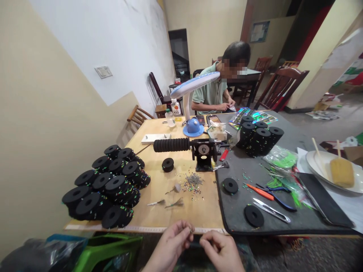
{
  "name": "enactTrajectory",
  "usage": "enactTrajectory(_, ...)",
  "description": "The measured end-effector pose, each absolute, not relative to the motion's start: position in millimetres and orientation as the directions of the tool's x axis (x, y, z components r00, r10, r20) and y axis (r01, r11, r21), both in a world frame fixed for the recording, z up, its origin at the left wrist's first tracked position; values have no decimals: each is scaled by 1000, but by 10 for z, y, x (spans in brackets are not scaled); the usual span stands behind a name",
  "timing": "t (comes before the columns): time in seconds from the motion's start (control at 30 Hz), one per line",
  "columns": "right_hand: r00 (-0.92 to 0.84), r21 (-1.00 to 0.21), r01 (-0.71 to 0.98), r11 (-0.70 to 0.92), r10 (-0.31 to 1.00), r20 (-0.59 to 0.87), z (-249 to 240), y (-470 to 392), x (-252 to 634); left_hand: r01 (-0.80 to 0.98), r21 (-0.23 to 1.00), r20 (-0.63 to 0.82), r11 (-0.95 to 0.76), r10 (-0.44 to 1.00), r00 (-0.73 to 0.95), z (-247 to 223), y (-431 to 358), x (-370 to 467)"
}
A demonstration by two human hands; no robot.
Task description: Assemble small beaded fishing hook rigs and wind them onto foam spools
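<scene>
Bare hands meet the lower edge of the frame, just right of its middle, near each other but apart. The left hand (174, 241) has its thumb and forefinger pinched on a tiny item (191, 229), too small to identify. The right hand (221, 249) is loosely curled, its thumb close to the forefinger; whether it holds anything cannot be told.

Just beyond them, on the wooden part of the surface (204, 209), lie three small bristly bundles (175, 203), and behind these a scatter of coloured beads (195, 189) beside a grey heap of tiny pieces (193, 179). In the centre stands a black winding device (204, 153) with a ribbed black roll (171, 145) reaching to its left; one black foam spool (168, 164) rests below the roll.

Stacks of black foam spools (116, 183) fill the lower left. Right of centre, the grey mat (235, 209) carries two more discs (254, 216), an orange tool (260, 192), blue-handled pliers (283, 200) and silver snips (271, 210). Upright black rolls (262, 139) stand at its back. A blue lamp (193, 126) rises at upper centre, in front of a seated person (212, 90).
</scene>
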State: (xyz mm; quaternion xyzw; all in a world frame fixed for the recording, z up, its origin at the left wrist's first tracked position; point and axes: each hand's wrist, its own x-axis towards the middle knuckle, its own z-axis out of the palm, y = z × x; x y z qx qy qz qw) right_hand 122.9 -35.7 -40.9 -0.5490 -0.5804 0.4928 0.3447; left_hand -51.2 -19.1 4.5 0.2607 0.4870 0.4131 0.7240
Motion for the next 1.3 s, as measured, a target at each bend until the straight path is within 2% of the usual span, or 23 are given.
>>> enactTrajectory(0.23, -154, -964, 190, -187, 964, -218, -344, -349, 1186, -423, 757, -485, 498, 862, 146, 17, -292, -482)
enactTrajectory(0.4, -165, -976, 157, -153, 970, -179, -243, -345, 1164, -578, 561, -524, 592, 795, 306, -66, -291, -494)
enactTrajectory(0.5, -208, -986, 144, -90, 971, -119, -240, -348, 1140, -600, 443, -553, 666, 730, 402, -63, -275, -505)
enactTrajectory(0.6, -242, -990, 131, -55, 967, -86, -265, -345, 1113, -615, 382, -548, 690, 705, 451, -27, -271, -509)
enactTrajectory(0.77, -247, -990, 125, -68, 964, -97, -295, -331, 1095, -644, 350, -534, 680, 710, 460, -5, -278, -509)
enactTrajectory(1.3, -295, -985, 86, -152, 940, -171, -162, -273, 1054, -653, 364, -517, 664, 727, 451, -27, -260, -506)
